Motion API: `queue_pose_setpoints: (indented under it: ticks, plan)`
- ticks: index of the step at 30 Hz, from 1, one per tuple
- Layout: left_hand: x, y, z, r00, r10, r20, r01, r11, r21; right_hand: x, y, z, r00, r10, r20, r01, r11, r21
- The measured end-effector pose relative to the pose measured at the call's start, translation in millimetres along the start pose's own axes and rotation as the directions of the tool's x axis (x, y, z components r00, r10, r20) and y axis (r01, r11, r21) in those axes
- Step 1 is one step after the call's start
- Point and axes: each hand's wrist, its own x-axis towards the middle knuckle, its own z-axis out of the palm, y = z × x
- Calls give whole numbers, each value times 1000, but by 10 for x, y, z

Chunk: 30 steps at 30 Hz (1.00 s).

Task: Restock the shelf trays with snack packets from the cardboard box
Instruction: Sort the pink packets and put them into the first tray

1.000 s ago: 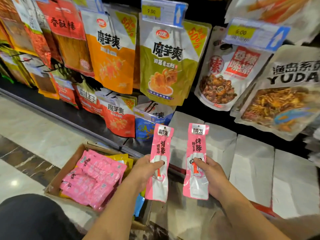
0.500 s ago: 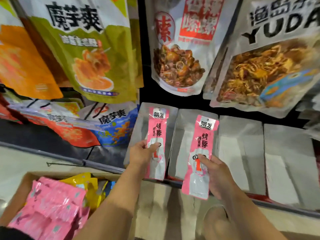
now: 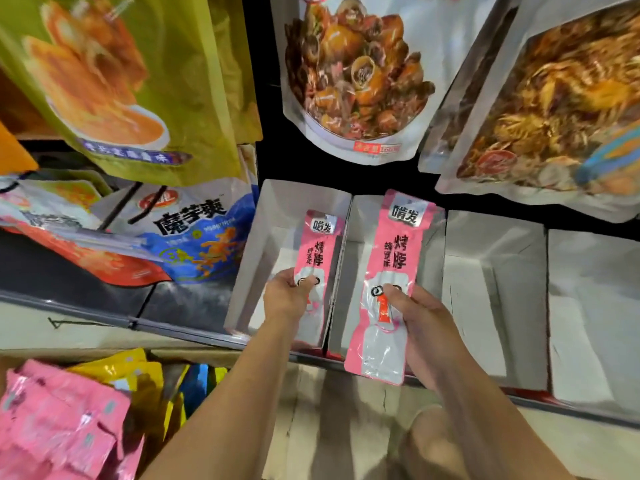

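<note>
Your L hand (image 3: 284, 299) pinches one pink snack packet (image 3: 317, 258) low in the leftmost white tray (image 3: 273, 216). R hand (image 3: 422, 323) grips a second packet (image 3: 391, 271) over the next tray (image 3: 429, 258), just right. Lay both flat, label up, tops to the far end, one per tray.

Shop aisle, close in on a gondola shelf. Black back panel (image 3: 270, 46) behind everything. Big glossy pouches hung in front of it: olive-green bag (image 3: 121, 81) upper left, white pouch with a shellfish picture (image 3: 356, 74) centre, another white pouch with shredded food print (image 3: 554, 109) at right, partly out of view. Below left, blue-and-white bag (image 3: 194, 233) and red-orange bag (image 3: 104, 261) leaning on a dark shelf deck (image 3: 69, 289). Metal front rail (image 3: 104, 318) along the deck edge. Pale beige tiled floor (image 3: 329, 410), seams visible. Lit from above, glare on the pouch film, soft shadows on the floor.
</note>
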Motion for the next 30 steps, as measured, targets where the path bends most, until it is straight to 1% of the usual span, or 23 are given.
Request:
queue_pose_setpoints:
  ticks: [3,4,5,6,8,9,10,11,12,15,17,19,21,22,24,25,27,28,29,30]
  plan:
    - [73,-54,37,999,-21,37,20,999,28,42,63,0,1000,17,9,-17,1000,9]
    - [74,-72,42,998,-24,55,20,997,74,57,82,-3,1000,22,1,-22,1000,9]
    - [81,-101,43,998,-8,58,-1,987,158,72,99,-7,1000,25,-9,-25,1000,5]
    - [94,-141,43,999,12,48,-25,960,278,83,109,-7,999,30,-19,-29,1000,3]
    - [118,-209,42,998,64,7,-58,843,535,91,110,-2,999,37,-20,-37,999,5]
    - [128,-227,40,996,84,-3,-64,782,620,94,106,5,999,38,-13,-38,999,10]
    - [126,-225,31,997,75,-5,-53,748,662,89,95,14,999,38,-8,-38,999,15]
    - [122,-211,20,998,69,7,-56,735,676,87,89,20,999,36,-5,-36,999,17]
    - [103,-175,6,998,54,24,-56,733,678,83,90,24,999,37,-6,-37,999,18]
    - [60,-98,-56,996,28,80,-72,779,622,68,112,16,999,46,-9,-45,999,21]
    - [-39,-20,-138,996,12,93,-62,831,553,61,121,32,999,52,-11,-51,998,37]
    - [-150,67,-236,996,50,73,-78,888,453,55,113,76,998,59,-5,-59,996,67]
    - [-245,134,-356,989,147,15,-141,909,392,40,94,148,998,58,19,-60,993,98]
    - [-299,193,-422,975,221,-40,-191,909,370,36,90,195,998,51,35,-55,992,111]
    - [-389,276,-575,918,362,-159,-301,901,312,42,102,301,998,37,54,-43,991,124]
    - [-416,296,-656,884,412,-221,-347,895,280,49,115,359,998,30,57,-37,991,129]
    - [-368,249,-822,836,451,-311,-378,886,268,68,145,474,998,27,55,-34,990,138]
    - [-315,206,-899,828,448,-337,-363,887,287,77,161,532,998,31,58,-39,989,140]
    - [-268,171,-967,844,415,-339,-319,898,303,87,182,590,997,38,62,-46,989,142]
    - [-218,130,-1024,880,354,-317,-259,917,303,101,206,644,997,44,65,-53,988,142]
